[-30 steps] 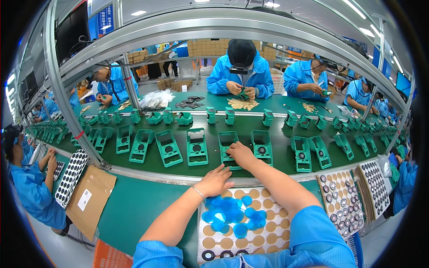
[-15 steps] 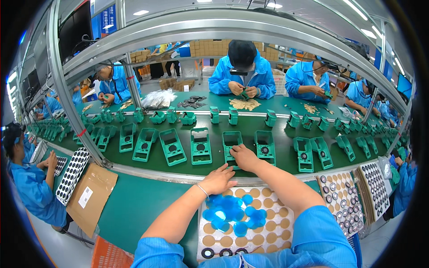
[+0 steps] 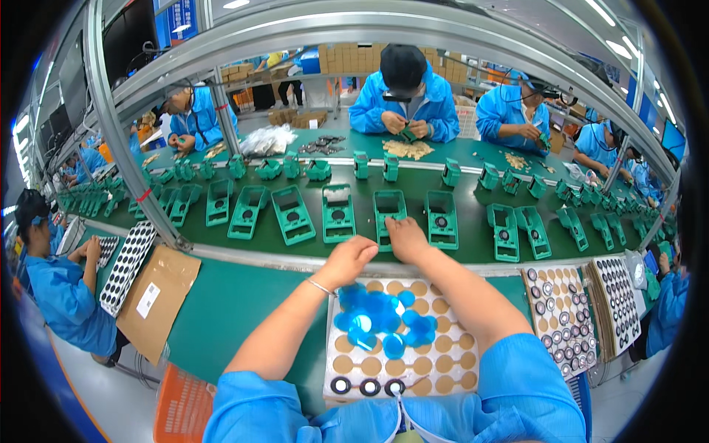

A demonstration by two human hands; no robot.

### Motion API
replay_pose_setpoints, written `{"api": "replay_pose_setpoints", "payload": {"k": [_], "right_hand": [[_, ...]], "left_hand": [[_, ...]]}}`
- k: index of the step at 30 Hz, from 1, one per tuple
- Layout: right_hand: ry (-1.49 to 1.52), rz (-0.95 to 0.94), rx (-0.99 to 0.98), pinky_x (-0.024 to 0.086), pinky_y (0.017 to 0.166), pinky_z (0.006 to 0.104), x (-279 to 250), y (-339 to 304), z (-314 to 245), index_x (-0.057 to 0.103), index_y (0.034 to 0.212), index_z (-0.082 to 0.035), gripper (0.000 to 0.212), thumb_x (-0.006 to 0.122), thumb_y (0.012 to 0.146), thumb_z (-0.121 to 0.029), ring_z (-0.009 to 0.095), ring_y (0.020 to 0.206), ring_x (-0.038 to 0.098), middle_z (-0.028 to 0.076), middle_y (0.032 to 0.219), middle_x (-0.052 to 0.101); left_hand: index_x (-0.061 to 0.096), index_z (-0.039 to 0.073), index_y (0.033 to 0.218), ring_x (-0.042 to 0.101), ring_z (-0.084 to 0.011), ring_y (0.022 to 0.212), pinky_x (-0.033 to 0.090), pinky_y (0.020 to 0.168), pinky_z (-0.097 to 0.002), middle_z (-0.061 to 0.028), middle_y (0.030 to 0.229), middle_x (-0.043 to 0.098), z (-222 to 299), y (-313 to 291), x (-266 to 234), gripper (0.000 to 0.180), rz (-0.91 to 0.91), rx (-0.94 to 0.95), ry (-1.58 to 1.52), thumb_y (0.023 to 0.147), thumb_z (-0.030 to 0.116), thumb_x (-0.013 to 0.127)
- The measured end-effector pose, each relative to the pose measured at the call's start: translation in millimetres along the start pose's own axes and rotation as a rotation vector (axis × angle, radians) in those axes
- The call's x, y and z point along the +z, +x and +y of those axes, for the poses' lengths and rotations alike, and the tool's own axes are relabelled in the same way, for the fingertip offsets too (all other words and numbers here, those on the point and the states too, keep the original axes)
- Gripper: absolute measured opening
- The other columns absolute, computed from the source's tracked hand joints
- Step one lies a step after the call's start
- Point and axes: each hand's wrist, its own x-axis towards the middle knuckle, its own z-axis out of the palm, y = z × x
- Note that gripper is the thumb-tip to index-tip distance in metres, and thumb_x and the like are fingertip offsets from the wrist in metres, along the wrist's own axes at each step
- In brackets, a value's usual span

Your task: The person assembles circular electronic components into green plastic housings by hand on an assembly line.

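Observation:
A green plastic housing (image 3: 390, 201) lies on the dark green belt in front of me. My right hand (image 3: 406, 240) covers its lower end, fingers bent down onto it; the fingertips are partly hidden. Close by on the left, my left hand (image 3: 350, 260) is closed, thumb and fingers drawn together; whatever they may hold does not show. Below both hands lies a white sheet (image 3: 347, 382) with tan round cutouts. Blue translucent round films (image 3: 377, 314) are heaped on it, and a few black rings (image 3: 371, 387) sit along its near edge.
More green housings (image 3: 293, 214) line the belt, with smaller green parts (image 3: 360, 165) behind. At right are a sheet of ring-shaped parts (image 3: 561, 321) and a stack of sheets (image 3: 619, 303); at left, a cardboard piece (image 3: 166, 295) and orange crate (image 3: 181, 406). Co-workers (image 3: 405, 96) sit opposite.
My left hand has drawn its spread fingers together and lifted slightly from the sheet's far edge. My right hand stays at the same housing. The whole view has shifted a little.

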Motion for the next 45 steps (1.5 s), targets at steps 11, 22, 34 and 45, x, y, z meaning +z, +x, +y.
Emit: {"api": "replay_pose_setpoints", "payload": {"k": [11, 22, 34, 45], "right_hand": [[0.426, 0.153, 0.034, 0.036, 0.091, 0.0441, -64.9, -56.9, -44.6, 0.029, 0.133, 0.002, 0.065, 0.059, 0.077, -0.011, 0.035, 0.105, 0.044, 0.018, 0.115, 0.049], [0.657, 0.134, -0.305, 0.037, 0.083, 0.0433, -156.2, -135.9, -125.6, 0.037, 0.129, 0.0, 0.061, 0.063, 0.075, -0.01, 0.035, 0.09, 0.049, 0.017, 0.097, 0.053], [0.849, 0.244, -0.345, 0.041, 0.086, 0.0404, -199.4, -104.5, -166.2, 0.025, 0.137, -0.001, 0.071, 0.063, 0.078, -0.01, 0.03, 0.093, 0.054, 0.016, 0.101, 0.055], [0.809, 0.351, -0.36, 0.04, 0.084, 0.0388, -217.6, -108.9, -176.1, 0.046, 0.121, -0.002, 0.049, 0.065, 0.076, -0.011, 0.031, 0.093, 0.051, 0.014, 0.103, 0.055]], "left_hand": [[0.059, 0.004, 0.088, 0.051, -0.0247, 0.086, 0.044, 0.077, -0.0348, -0.0072, 0.089, 0.054, 108.1, -189.2, -11.8, 0.018, -0.204, 0.164, 0.214, 0.073, 0.013, 0.065], [0.059, 0.007, 0.079, 0.051, -0.0196, 0.084, 0.04, 0.073, -0.0306, -0.0038, 0.085, 0.054, 125.8, -215.2, 7.7, 0.011, -0.163, 0.239, 0.735, 0.071, 0.014, 0.057], [0.058, 0.006, 0.076, 0.053, -0.0214, 0.078, 0.041, 0.066, -0.0306, -0.0066, 0.076, 0.053, 126.6, -226.7, 21.8, 0.01, 0.068, 0.225, 0.832, 0.069, 0.012, 0.055], [0.057, -0.001, 0.092, 0.06, -0.0155, 0.074, 0.048, 0.069, -0.0273, -0.0077, 0.085, 0.062, 118.6, -215.7, -25.9, 0.013, 0.414, -0.216, -0.347, 0.085, 0.01, 0.058]]}}
